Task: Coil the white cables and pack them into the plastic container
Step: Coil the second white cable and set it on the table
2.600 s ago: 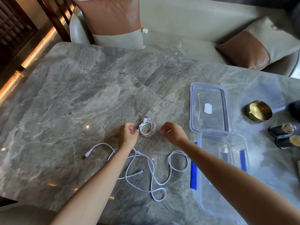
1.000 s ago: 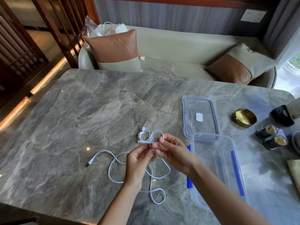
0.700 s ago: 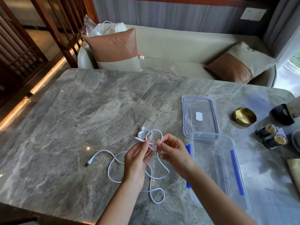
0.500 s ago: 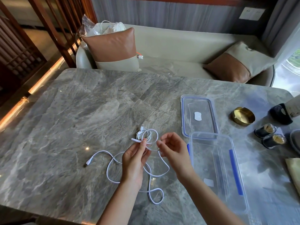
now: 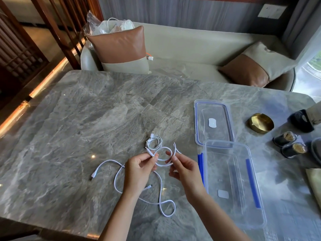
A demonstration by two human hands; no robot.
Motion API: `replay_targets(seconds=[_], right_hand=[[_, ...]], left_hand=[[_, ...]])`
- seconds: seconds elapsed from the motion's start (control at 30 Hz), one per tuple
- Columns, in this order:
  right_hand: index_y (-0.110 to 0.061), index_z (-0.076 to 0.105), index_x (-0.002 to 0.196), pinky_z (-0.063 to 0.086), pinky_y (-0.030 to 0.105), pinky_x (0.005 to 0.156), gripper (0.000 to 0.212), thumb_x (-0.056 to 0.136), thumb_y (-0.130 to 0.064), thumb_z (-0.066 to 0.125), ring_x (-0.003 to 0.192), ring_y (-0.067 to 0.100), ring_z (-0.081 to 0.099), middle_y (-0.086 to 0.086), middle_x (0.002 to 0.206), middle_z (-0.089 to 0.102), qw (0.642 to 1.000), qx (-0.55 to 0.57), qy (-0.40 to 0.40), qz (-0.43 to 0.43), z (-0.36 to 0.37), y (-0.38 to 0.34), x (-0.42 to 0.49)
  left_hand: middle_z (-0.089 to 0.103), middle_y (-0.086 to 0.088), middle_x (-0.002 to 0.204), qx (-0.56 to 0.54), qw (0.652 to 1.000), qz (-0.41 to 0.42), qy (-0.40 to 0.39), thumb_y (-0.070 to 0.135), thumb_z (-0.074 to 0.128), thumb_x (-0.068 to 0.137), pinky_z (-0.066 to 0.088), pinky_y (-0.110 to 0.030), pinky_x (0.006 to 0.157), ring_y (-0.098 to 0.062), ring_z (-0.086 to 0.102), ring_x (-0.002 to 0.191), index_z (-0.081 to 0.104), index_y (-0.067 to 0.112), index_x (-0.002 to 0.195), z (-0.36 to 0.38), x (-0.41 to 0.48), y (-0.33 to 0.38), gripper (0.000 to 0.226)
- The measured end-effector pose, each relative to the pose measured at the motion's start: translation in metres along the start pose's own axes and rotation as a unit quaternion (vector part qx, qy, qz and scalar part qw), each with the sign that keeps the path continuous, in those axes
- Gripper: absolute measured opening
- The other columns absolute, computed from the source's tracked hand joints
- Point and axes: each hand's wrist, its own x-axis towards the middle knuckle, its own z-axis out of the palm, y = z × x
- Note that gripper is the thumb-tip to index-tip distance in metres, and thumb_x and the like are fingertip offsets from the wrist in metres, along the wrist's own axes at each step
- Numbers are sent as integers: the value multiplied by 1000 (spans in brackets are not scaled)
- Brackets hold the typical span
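Note:
My left hand (image 5: 139,169) pinches the plug end of a white cable (image 5: 164,164) just above the marble table (image 5: 78,119). My right hand (image 5: 184,169) pinches the same cable a loop further along, so a small ring hangs between the two hands. The rest of this cable trails in loose loops (image 5: 161,204) on the table below my wrists. A small coiled white cable (image 5: 153,142) lies just beyond my fingers. The clear plastic container (image 5: 232,185) with blue clips stands open to the right of my right hand.
The container's clear lid (image 5: 213,120) lies flat behind it. A brass dish (image 5: 260,122), two small dark cups (image 5: 288,144) and a dark object (image 5: 302,120) sit at the table's right edge. A beige sofa with brown cushions (image 5: 119,47) stands behind the table.
Both hands have lifted one end of the loose cable off the table and bent it into a first small loop between them. The coiled cable stays where it was laid.

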Motion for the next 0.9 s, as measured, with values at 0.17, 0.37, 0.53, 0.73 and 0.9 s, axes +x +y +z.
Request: replay_targets(seconds=[0.17, 0.37, 0.53, 0.73, 0.9], right_hand=[[-24, 71, 90, 53, 20, 60, 28, 87, 1, 59, 59, 5, 57, -8, 69, 66, 992, -111, -31, -56, -11, -9, 2], [-24, 72, 88, 54, 24, 63, 34, 84, 6, 59, 63, 8, 60, -11, 67, 67, 976, -193, -64, -84, -17, -13, -5], [-40, 71, 80, 58, 28, 67, 48, 85, 6, 58, 63, 9, 64, -14, 71, 67, 980, -166, -66, -88, -15, -15, -5], [-25, 76, 87, 55, 24, 65, 25, 88, -5, 61, 65, 9, 63, -9, 67, 66, 982, -142, -109, -56, -24, -12, -6], [-30, 73, 91, 52, 22, 61, 13, 85, -20, 67, 56, 1, 57, -13, 62, 63, 955, -258, -107, -98, -22, -12, -6]], left_hand=[[61, 7, 51, 47, 994, -46, -92, 1, 64, 84, 53, -17, 53, -2, 58, 51, 71, 17, 66, -12, 3, 7, 25], [67, -4, 62, 186, 974, -29, -129, 6, 66, 82, 58, -24, 60, -12, 65, 57, 72, 14, 77, -18, 6, 18, 12], [68, 8, 56, 140, 986, -9, -88, 4, 60, 86, 50, -19, 52, -5, 60, 51, 71, 22, 80, -5, 3, 19, 22], [73, 2, 70, 294, 950, 59, -87, 21, 64, 83, 53, -34, 67, -19, 67, 69, 74, 22, 81, -6, -2, 17, 10], [64, 2, 58, 378, 911, 126, -107, 25, 63, 82, 48, -33, 61, -15, 60, 63, 68, 26, 84, -7, -7, 21, 5]])
